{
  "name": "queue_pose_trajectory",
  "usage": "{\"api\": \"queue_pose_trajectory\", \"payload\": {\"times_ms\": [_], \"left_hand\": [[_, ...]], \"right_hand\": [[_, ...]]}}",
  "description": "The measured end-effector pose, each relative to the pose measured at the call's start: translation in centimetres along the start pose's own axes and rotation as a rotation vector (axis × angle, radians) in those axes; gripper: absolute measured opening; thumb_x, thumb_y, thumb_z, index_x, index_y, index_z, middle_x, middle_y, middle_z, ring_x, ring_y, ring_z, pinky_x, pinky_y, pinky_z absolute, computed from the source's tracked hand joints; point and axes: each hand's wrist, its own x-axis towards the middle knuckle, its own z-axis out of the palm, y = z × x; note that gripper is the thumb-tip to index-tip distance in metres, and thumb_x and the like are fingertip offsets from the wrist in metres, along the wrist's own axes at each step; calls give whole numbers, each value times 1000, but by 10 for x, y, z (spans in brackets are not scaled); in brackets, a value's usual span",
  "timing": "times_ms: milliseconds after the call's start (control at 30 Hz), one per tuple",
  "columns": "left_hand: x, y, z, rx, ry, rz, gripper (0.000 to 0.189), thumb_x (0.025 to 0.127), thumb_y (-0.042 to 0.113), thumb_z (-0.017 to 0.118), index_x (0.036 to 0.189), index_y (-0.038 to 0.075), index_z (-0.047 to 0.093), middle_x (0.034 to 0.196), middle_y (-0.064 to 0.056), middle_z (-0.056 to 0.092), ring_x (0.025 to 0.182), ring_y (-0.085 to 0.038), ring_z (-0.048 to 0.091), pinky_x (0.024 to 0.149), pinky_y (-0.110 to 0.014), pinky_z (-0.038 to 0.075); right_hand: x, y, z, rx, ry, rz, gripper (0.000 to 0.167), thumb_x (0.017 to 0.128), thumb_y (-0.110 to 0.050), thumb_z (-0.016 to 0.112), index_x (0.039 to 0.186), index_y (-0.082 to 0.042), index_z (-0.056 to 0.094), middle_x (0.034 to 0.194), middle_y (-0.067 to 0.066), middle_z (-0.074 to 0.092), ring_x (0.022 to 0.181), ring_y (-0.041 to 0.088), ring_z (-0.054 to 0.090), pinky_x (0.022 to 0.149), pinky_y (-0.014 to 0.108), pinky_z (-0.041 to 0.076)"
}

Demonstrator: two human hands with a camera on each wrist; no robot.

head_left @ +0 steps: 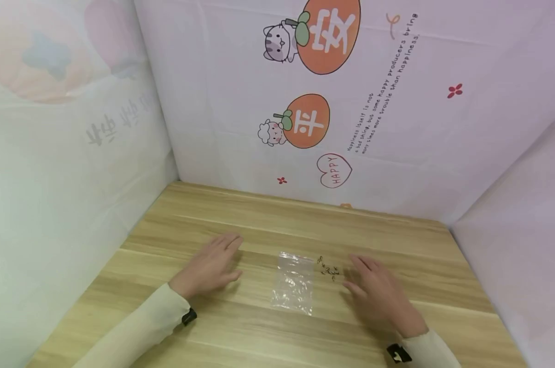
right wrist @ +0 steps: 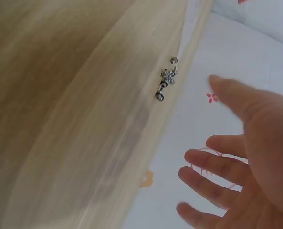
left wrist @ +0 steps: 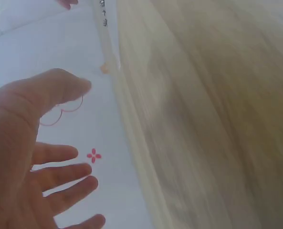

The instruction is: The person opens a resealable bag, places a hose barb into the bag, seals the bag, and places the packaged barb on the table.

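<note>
Pale sleeves extend over the wood-grain desk. The left hand, fingers loose and grasping nothing, is left of a clear plastic bag lying flat. The right hand, likewise unclenched, is near small metal pieces clustered between it and the bag.

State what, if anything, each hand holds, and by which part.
Nothing is held; the left hand and right hand are apart from the clear rectangular plastic bag and small silvery metal pieces.
</note>
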Motion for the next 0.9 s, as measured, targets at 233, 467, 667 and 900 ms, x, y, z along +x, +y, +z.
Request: {"api": "queue_pose_trajectory", "payload": {"times_ms": [233, 467, 667, 900], "left_hand": [[23, 4, 4, -187, -27, -47, 60, 95, 31, 76, 147, 8, 55, 146, -6, 59, 137, -26, 57, 115, -45, 50], [49, 9, 18, -245, -82, -44, 66, 91, 27, 79, 147, 3, 55, 148, -12, 60, 139, -30, 56, 119, -45, 46], [69, 17, 31, -304, -103, -25, 62, 88, 23, 80, 142, 1, 59, 141, -13, 65, 132, -30, 61, 115, -43, 50], [87, 26, 40, -383, -139, -12, 50, 92, 21, 79, 135, 0, 64, 135, -13, 68, 124, -27, 64, 111, -43, 53]], "right_hand": [[21, -2, 7, 116, 43, -137, 65, 86, -18, 88, 141, 4, 60, 128, 25, 71, 117, 43, 69, 101, 56, 57], [41, -16, 8, 169, -98, -124, 51, 87, -13, 85, 131, 6, 67, 127, 22, 73, 117, 38, 71, 100, 48, 59], [60, -24, 16, 234, -162, -155, 38, 89, -11, 84, 121, 3, 71, 117, 18, 76, 109, 34, 74, 95, 46, 62], [80, -34, 26, 286, -226, -118, 35, 90, -16, 84, 120, -2, 73, 115, 13, 77, 106, 29, 75, 94, 44, 62]]}}
